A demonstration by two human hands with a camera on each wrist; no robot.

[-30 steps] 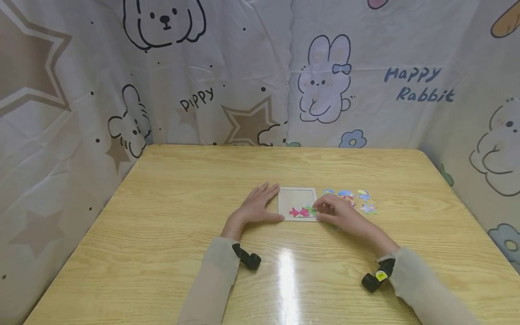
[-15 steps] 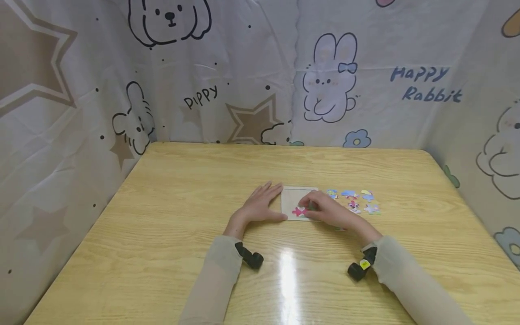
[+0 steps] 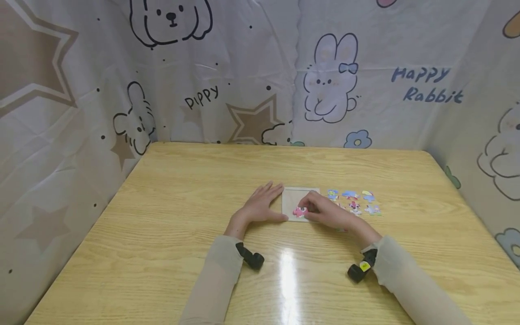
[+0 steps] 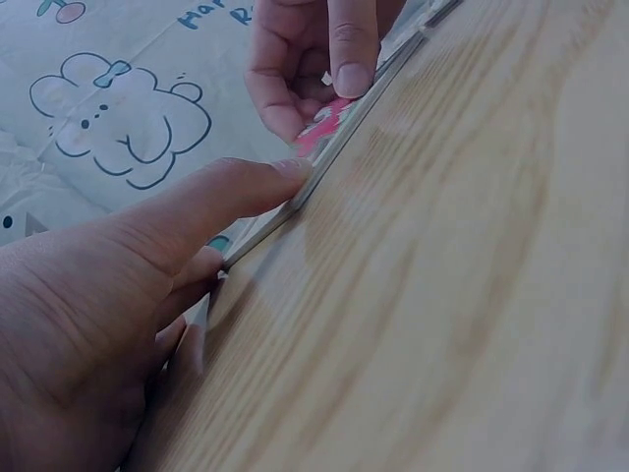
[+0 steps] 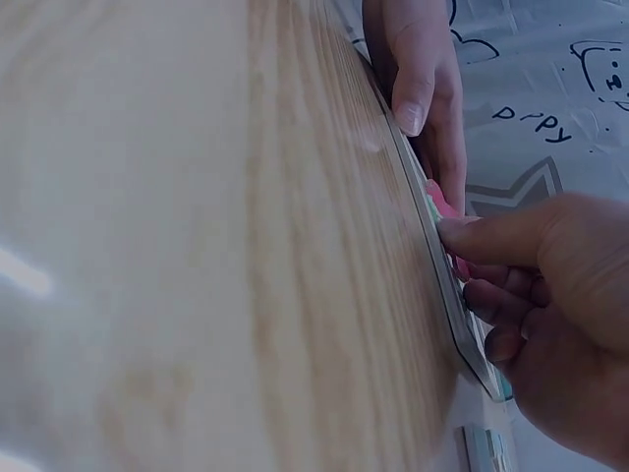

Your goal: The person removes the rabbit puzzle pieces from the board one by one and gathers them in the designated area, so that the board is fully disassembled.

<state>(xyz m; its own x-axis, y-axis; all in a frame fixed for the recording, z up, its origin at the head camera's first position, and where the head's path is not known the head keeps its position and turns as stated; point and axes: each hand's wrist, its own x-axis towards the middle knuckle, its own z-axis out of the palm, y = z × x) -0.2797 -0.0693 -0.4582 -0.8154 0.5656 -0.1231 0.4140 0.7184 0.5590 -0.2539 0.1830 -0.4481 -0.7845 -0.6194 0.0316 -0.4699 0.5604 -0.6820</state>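
A square, pale puzzle tray [image 3: 290, 201] with a raised border lies flat on the table. My left hand [image 3: 259, 205] rests along its left side, fingers extended toward the far corner and thumb [image 4: 236, 192] on the near edge. Over the lower part of the tray, my right hand [image 3: 325, 210] has its thumb and curled fingers pinching a pink puzzle piece [image 3: 299, 211]. In the right wrist view the pink piece pokes out beyond the thumb [image 5: 491, 236]. The tray's lower right part is hidden behind the right hand.
Several loose puzzle pieces [image 3: 355, 206] lie in rows to the right of the tray, one peeking out below the right wrist. The wooden table [image 3: 203, 171] ends at a patterned cloth backdrop [image 3: 252, 67]. Each wrist wears a small black camera [image 3: 253, 261].
My right hand has moved left from the tray's right edge onto the pink piece, which now looks slightly tilted. My left hand stays at the tray's left side. The head view has shifted slightly.
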